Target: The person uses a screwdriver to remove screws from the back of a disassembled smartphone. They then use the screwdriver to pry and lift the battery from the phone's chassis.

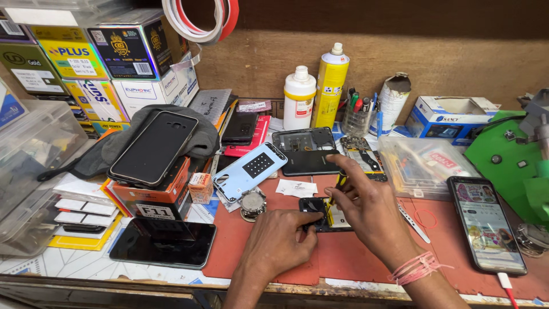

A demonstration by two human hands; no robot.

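A small opened phone (320, 213) lies on the red mat (354, 252), its insides showing. My left hand (280, 237) pinches its near left edge and steadies it. My right hand (366, 203) grips a yellow-and-black screwdriver (338, 186), tip down on the phone's upper part. Pink thread bands circle my right wrist. My fingers hide most of the phone's right half.
A pale blue back cover (249, 170) and a round metal tin (253, 203) lie left of the hands. A black phone frame (304, 150), bottles (299, 105), a clear parts box (426, 166), a lit charging phone (486, 222), a dark phone (164, 241) and stacked boxes (114, 63) ring the mat.
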